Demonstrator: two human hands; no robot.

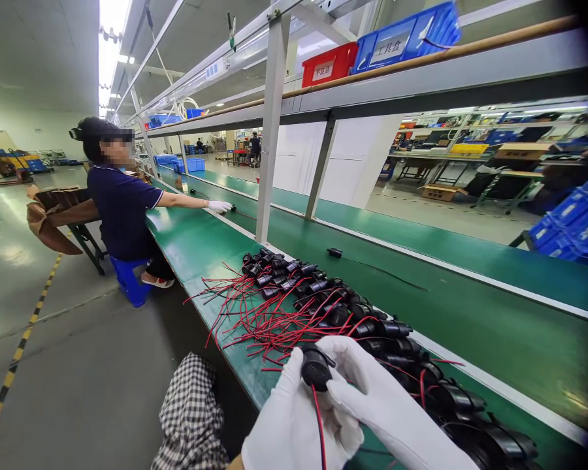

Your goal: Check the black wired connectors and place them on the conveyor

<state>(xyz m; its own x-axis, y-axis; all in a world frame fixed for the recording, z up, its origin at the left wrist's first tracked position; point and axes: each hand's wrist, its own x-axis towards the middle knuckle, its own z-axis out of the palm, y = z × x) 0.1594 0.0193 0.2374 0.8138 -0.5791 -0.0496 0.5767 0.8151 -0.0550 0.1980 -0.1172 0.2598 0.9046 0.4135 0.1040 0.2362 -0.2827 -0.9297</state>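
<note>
White gloves cover both my hands. A round black part (316, 371) with a red and black wire (319, 418) trailing down from it sits between them. My left hand (289, 424) is closed around it from the left and below, the thumb against its side. From the right, my right hand (367, 385) pinches its edge near a thin black strap. Just beyond my hands lies a dense pile of similar black cylindrical parts (333, 300), their red and black wires (269, 320) spread to the left across the green bench (186, 261).
A single black part (334, 252) with a long thin tail lies on the green strip behind the post (269, 130). A co-worker (122, 189) sits at the left, one gloved hand reaching over the bench. Red (328, 64) and blue bins (404, 39) stand on the overhead shelf.
</note>
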